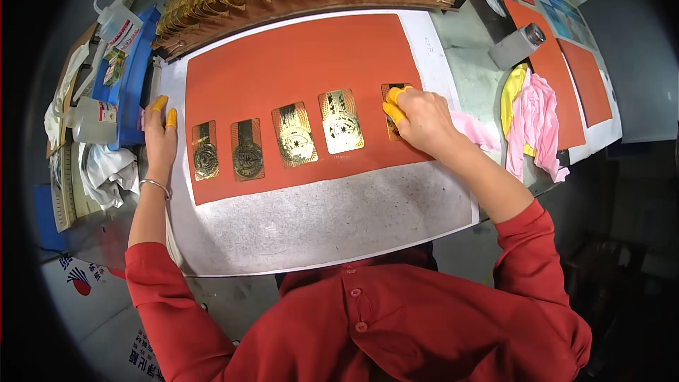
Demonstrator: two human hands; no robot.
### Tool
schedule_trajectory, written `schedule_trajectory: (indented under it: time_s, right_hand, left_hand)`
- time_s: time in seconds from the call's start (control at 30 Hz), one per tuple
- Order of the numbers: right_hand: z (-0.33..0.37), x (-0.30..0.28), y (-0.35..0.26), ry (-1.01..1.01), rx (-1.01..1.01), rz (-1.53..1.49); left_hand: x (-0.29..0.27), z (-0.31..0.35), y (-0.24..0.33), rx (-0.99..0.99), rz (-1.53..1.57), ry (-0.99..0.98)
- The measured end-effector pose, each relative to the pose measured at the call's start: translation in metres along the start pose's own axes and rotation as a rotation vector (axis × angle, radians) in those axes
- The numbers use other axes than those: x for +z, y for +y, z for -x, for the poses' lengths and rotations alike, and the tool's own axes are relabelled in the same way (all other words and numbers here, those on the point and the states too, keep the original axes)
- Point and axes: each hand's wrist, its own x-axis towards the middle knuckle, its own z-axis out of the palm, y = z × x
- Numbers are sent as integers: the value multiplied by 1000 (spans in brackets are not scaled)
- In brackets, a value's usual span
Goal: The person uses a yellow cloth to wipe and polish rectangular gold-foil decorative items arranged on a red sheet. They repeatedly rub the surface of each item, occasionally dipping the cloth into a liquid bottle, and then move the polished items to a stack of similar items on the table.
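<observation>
Several small gold metal plates with dark round emblems lie in a row on an orange mat [304,53]. Nearest my left hand is a narrow, dark-toned plate [206,151], followed by a similar one [247,150]. Two brighter plates, one in the middle [296,134] and one right of it [343,122], reflect the light. My right hand [423,120], yellow covers on its fingertips, closes over the rightmost plate [391,127] and hides most of it. At the mat's left edge, my left hand [162,138] rests with thumb and finger apart, also in yellow fingertip covers.
A long rack [311,3] packed with upright gold plates spans the back. To the left are a blue tray [133,102], plastic bottles and a white cloth [111,173]. A grey bottle [517,47], a pink cloth [534,124] and more orange sheets lie to the right.
</observation>
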Motion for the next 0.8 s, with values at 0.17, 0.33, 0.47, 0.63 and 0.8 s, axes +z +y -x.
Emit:
schedule_trajectory:
  time_s: [0.17,0.33,0.47,0.63,0.8]
  right_hand:
    - [37,4,-7,18,-84,-78]
    - [-1,5,1,78,-68,-1]
    - [19,1,-4,18,-171,-23]
    - [-11,-2,8,57,-93,-17]
    - [20,-7,1,-84,-304,-106]
  left_hand:
    - [0,7,4,-30,-35,-6]
    - [0,1,5,4,-74,-4]
    - [-3,4,-1,10,-131,11]
    - [0,0,7,34,-133,-18]
    - [-3,7,-3,9,-193,10]
